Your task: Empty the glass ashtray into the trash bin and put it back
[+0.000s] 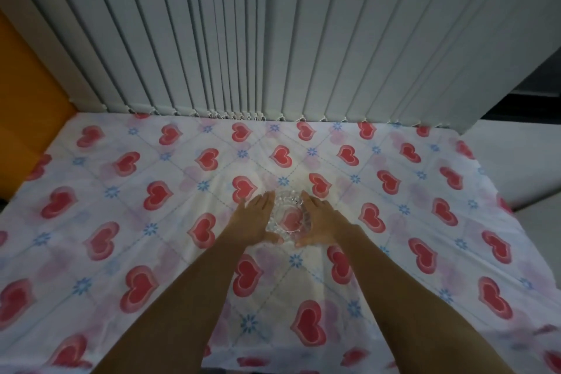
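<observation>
Head view: an orange panel [27, 106] borders the left edge of the white heart-printed tablecloth [121, 222]. Mid-table, with wide cloth either side, the left hand [258, 220], fingers straight, touches the clear ribbed glass ashtray [288, 218]; the right hand [318, 223] does likewise opposite. Grey vertical blinds [273, 39] line the far edge.

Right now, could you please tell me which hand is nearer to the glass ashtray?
Neither clearly: both touch it. The left hand lies against the left side of the glass ashtray, the right hand against its right side, thumbs at its near rim.
</observation>
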Motion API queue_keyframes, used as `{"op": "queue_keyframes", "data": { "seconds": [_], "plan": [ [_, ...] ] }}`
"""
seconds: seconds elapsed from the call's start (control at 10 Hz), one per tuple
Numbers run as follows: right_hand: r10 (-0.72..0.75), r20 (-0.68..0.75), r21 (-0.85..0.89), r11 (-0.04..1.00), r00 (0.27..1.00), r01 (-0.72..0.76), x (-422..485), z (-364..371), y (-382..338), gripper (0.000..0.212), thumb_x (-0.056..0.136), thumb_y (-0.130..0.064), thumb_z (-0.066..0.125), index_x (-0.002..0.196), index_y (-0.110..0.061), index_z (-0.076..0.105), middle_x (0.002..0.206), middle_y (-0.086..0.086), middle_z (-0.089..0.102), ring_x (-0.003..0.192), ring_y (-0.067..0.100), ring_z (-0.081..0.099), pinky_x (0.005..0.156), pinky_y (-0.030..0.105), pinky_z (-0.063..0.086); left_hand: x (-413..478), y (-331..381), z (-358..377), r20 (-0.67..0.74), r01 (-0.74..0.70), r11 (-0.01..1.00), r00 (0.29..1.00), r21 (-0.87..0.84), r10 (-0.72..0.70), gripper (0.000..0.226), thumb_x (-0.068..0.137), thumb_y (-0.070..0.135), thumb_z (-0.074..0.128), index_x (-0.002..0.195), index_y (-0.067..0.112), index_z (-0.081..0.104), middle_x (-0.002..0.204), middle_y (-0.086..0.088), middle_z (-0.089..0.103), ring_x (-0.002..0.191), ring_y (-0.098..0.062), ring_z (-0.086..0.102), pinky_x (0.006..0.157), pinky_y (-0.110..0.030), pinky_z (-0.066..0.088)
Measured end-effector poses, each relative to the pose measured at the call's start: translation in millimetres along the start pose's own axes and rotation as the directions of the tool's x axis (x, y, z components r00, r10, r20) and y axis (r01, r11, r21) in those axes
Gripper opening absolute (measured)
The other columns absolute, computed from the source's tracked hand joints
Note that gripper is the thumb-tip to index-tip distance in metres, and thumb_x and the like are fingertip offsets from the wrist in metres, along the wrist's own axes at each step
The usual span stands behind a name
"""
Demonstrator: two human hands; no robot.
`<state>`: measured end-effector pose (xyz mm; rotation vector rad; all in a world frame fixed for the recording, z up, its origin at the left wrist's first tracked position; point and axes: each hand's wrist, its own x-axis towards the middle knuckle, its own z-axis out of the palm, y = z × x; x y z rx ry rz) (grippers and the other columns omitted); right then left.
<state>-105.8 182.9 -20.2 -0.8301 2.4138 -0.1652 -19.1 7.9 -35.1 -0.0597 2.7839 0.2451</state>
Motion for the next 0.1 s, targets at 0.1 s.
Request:
{"op": "queue_keyframes", "data": {
  "seconds": [0.1],
  "plan": [
    [0.001, 0.077, 0.061, 0.998, 0.997, -0.006, 1.0, -8.8, -3.2, 0.127, 0.065, -0.046, 0.084, 0.152, -0.016, -0.004, 0.161, 0.008, 0.011, 0.146, 0.037, 0.012, 0.114, 0.056, 0.027, -2.4, 5.3, -15.5, 0.058, 0.049, 0.999, 0.997, 0.005, -0.050, 0.103, 0.087, 0.064, 0.046, 0.150, 0.002, -0.005, 0.161, -0.015, -0.003, 0.149, -0.028, 0.006, 0.119, -0.053, 0.009]
  ]
}}
